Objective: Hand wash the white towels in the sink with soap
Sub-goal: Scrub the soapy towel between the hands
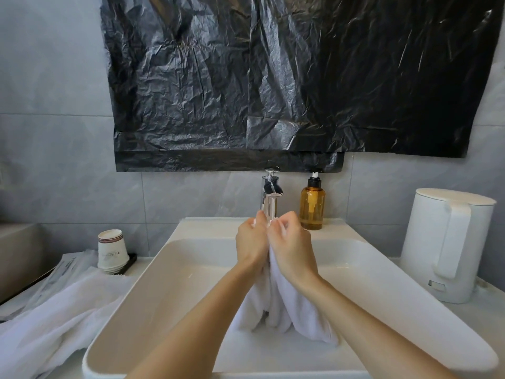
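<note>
A wet white towel hangs bunched over the white sink, its lower folds resting in the basin. My left hand and my right hand grip its top side by side, knuckles close together, just in front of the chrome tap. An amber soap pump bottle stands on the sink's back ledge, right of the tap. A second white towel lies spread on the counter to the sink's left.
A stack of paper cups sits on a dark tray at the left, beside wrapped packets. A white electric kettle stands on the counter at the right. Black plastic sheeting covers the wall above the tap.
</note>
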Tool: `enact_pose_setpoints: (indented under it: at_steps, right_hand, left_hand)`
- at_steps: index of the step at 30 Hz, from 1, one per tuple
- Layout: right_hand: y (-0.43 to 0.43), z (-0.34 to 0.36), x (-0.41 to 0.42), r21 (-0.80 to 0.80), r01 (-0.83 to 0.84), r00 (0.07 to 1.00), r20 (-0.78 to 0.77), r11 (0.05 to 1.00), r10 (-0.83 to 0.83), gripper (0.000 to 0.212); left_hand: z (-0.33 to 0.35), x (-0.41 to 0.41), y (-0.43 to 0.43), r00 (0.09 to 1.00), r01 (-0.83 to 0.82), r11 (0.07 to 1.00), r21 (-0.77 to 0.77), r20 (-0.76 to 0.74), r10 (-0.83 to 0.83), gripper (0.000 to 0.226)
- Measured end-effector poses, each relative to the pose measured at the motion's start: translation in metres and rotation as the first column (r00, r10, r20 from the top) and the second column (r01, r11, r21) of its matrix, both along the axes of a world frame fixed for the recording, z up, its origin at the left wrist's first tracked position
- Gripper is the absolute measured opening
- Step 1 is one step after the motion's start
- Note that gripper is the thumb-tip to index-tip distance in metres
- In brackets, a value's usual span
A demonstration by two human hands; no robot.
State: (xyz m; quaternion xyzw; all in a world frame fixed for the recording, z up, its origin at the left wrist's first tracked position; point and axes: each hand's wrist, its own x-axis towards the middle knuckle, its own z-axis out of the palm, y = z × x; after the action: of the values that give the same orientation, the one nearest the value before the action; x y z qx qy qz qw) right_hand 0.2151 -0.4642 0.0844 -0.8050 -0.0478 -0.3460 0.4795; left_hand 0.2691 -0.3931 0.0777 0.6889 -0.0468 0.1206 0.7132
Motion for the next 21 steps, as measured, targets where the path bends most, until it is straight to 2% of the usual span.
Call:
enact_pose_setpoints:
  at_steps: [3, 6, 9, 12, 15, 17, 19, 21]
  right_hand:
    - [-0.006, 0.004, 0.016, 0.05, 0.053, 0.998, -0.042, 0.997, -0.051, 0.021]
    - [-0.01, 0.003, 0.021, 0.14, 0.129, 0.99, -0.067, 0.982, -0.12, 0.021]
    - [-0.001, 0.0, 0.007, 0.076, 0.041, 0.999, -0.027, 0.996, -0.039, 0.02]
    - [0.007, -0.002, 0.006, -0.004, -0.035, 0.998, -0.06, 0.999, 0.035, 0.017]
    - [-0.002, 0.005, 0.021, 0.114, 0.104, 0.989, -0.113, 0.988, -0.091, 0.019]
    - [-0.006, 0.004, 0.016, 0.138, 0.156, 0.987, -0.061, 0.978, -0.149, 0.02]
    - [-0.001, -0.001, 0.003, 0.043, 0.097, 0.993, 0.069, 0.994, -0.099, 0.017]
    - [0.005, -0.005, -0.006, -0.081, 0.019, 0.993, 0.114, 0.997, -0.01, 0.015]
  left_hand:
    - [0.002, -0.005, 0.0, 0.998, 0.05, 0.999, -0.019, -0.029, -0.051, 0.038]
    - [0.002, -0.011, -0.004, 0.995, 0.101, 0.995, 0.01, 0.004, -0.101, 0.041]
    - [0.004, -0.003, 0.001, 0.999, 0.034, 0.999, -0.008, 0.021, -0.034, 0.041]
    - [0.004, 0.004, 0.01, 0.998, -0.051, 0.998, -0.034, -0.027, 0.05, 0.036]
    - [0.002, -0.004, 0.004, 0.997, 0.066, 0.998, -0.025, -0.031, -0.066, 0.037]
    - [0.003, -0.008, -0.001, 0.993, 0.118, 0.993, -0.012, -0.007, -0.118, 0.037]
    - [0.006, -0.007, 0.0, 0.994, 0.107, 0.994, 0.005, 0.009, -0.107, 0.036]
    - [0.006, 0.0, 0.005, 0.999, 0.048, 0.999, 0.001, 0.007, -0.048, 0.037]
